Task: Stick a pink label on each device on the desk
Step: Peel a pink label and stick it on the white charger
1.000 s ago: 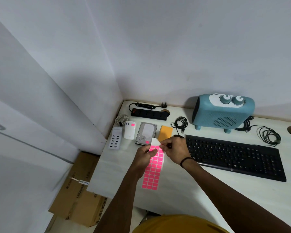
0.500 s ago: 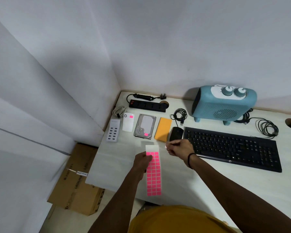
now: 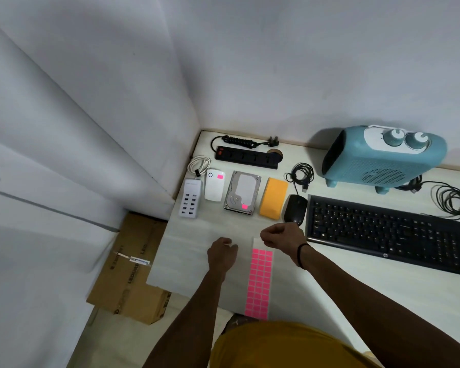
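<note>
Two down so far: white box [image 3: 214,185] and hard drive [image 3: 242,192] tagged pink. Label sheet [image 3: 259,282] flat on desk [image 3: 329,293]. Our right hand [image 3: 281,236] pinched, label too small to confirm; left hand [image 3: 221,254] loosely curled, empty. USB hub [image 3: 189,198], mouse [image 3: 294,209], keyboard [image 3: 388,233], heater [image 3: 383,158] still bare.

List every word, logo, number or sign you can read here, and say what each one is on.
Round logo, seemingly "hp", on the keyboard: too small to be sure.
Dark print along the cardboard box beside the desk: blurred, unreadable.
Faint line of print on top of the white multi-port charger: too small to read.
Key legends on the keyboard: too small to read.
Pink labels on the sheet, the hard drive and the white device: blank.
</note>
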Action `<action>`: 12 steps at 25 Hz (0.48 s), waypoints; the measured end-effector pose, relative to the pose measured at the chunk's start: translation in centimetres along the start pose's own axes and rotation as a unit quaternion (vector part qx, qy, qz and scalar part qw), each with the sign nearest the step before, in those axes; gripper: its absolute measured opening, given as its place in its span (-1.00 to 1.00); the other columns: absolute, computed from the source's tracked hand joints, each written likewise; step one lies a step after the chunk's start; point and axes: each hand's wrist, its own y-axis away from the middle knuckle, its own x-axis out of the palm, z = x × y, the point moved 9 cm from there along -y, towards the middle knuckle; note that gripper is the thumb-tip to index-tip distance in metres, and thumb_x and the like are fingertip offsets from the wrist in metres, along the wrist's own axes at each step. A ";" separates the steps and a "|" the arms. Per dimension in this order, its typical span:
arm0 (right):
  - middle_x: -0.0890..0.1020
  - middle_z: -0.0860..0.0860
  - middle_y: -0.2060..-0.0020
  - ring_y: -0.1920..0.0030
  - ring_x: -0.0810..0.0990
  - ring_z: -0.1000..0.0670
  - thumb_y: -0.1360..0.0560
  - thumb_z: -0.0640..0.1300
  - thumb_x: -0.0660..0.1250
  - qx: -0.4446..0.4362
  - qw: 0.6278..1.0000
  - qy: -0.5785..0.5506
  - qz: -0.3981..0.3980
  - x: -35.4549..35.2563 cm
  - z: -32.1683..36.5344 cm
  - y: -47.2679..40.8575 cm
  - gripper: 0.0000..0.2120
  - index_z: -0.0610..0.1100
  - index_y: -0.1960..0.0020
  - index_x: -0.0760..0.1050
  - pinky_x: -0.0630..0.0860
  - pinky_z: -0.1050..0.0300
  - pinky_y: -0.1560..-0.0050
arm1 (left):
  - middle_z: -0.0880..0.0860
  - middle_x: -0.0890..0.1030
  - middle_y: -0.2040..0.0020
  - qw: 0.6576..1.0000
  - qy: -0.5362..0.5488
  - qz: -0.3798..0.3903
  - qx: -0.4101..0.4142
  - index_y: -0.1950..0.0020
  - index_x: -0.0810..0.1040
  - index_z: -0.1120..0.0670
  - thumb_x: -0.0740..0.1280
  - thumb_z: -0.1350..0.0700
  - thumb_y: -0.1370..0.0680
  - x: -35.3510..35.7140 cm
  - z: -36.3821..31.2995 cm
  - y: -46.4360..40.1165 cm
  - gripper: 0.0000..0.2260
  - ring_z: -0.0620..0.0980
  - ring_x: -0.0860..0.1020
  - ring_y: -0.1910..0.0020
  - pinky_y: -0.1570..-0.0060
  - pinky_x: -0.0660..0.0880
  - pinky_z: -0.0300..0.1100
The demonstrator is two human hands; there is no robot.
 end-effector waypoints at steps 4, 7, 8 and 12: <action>0.74 -0.12 0.23 0.16 0.75 -0.07 -0.34 -0.22 0.58 -0.020 0.999 0.026 0.005 2.4 3.6 -1.9 -0.80 -0.14 0.06 0.68 0.67 -0.01 -0.04 | 0.12 0.69 -0.12 0.995 0.005 -0.092 0.029 -0.19 0.64 0.13 0.43 0.11 -0.53 -5.9 -2.2 -3.5 -0.75 0.08 0.62 -0.16 -0.26 0.42 -0.17; 0.75 -0.11 0.21 0.17 0.74 -0.02 -0.35 -0.19 0.58 -0.037 0.997 0.061 0.008 4.3 6.4 -3.4 -0.76 -0.17 -0.01 0.68 0.66 0.10 -0.02 | 0.17 0.61 -0.18 0.987 0.010 -0.155 0.037 -0.23 0.59 0.13 0.44 0.11 -0.51 -9.9 -4.2 -5.8 -0.70 0.14 0.59 -0.17 -0.14 0.49 -0.07; 0.75 -0.11 0.20 0.18 0.74 -0.02 -0.36 -0.20 0.58 -0.043 0.997 0.065 0.007 5.0 7.2 -4.0 -0.77 -0.19 0.00 0.69 0.66 0.13 0.00 | 0.18 0.57 -0.22 0.984 -0.007 -0.171 0.037 -0.27 0.56 0.11 0.44 0.11 -0.50 -10.8 -4.8 -6.7 -0.66 0.16 0.56 -0.20 -0.14 0.51 0.00; 0.74 -0.09 0.21 0.22 0.73 0.01 -0.36 -0.22 0.57 -0.046 0.995 0.083 0.008 6.5 9.1 -6.2 -0.83 -0.18 0.05 0.71 0.66 0.23 0.10 | 0.18 0.42 -0.35 0.976 -0.134 -0.168 0.023 -0.44 0.35 0.06 0.46 0.07 -0.48 -12.3 -6.0 -10.7 -0.44 0.21 0.45 -0.32 -0.20 0.52 0.16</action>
